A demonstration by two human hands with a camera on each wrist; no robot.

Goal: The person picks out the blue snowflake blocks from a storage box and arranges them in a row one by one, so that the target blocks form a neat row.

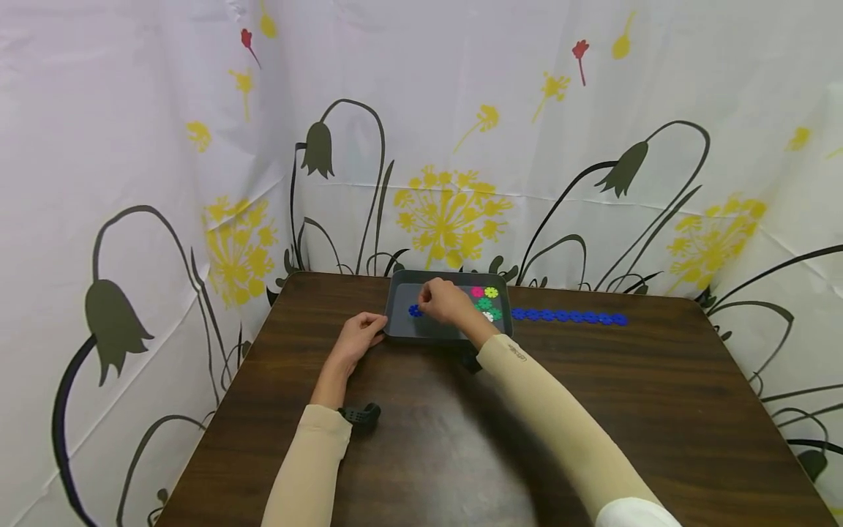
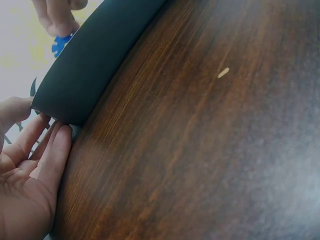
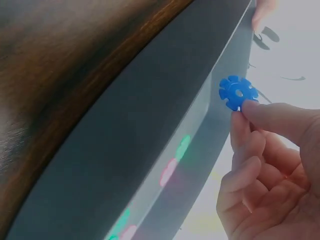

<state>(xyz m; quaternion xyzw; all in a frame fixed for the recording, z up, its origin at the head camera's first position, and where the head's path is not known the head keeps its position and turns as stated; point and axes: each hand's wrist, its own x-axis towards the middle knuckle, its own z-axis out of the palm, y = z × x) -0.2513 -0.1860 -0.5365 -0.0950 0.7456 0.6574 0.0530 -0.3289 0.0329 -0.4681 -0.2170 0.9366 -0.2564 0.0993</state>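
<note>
My right hand (image 1: 446, 301) pinches a blue flower-shaped disc (image 3: 238, 93) with notched edges between thumb and fingers. It hovers over the left half of a dark grey tray (image 1: 450, 341). The left hand (image 1: 358, 335) holds the tray's near left corner, thumb at the rim and fingers against the outside, as the left wrist view shows. Inside the tray's right side lie several loose discs: a pink disc (image 1: 477, 292), a yellow disc (image 1: 491, 292), a green disc (image 1: 484, 303) and a white disc (image 1: 488, 316), partly behind my right wrist.
To the tray's right, a row of several blue discs (image 1: 576, 317) stretches across the brown table (image 1: 421, 454). A small pale fleck (image 2: 223, 72) lies on the wood. Behind the table hangs a flower-printed curtain (image 1: 421, 110).
</note>
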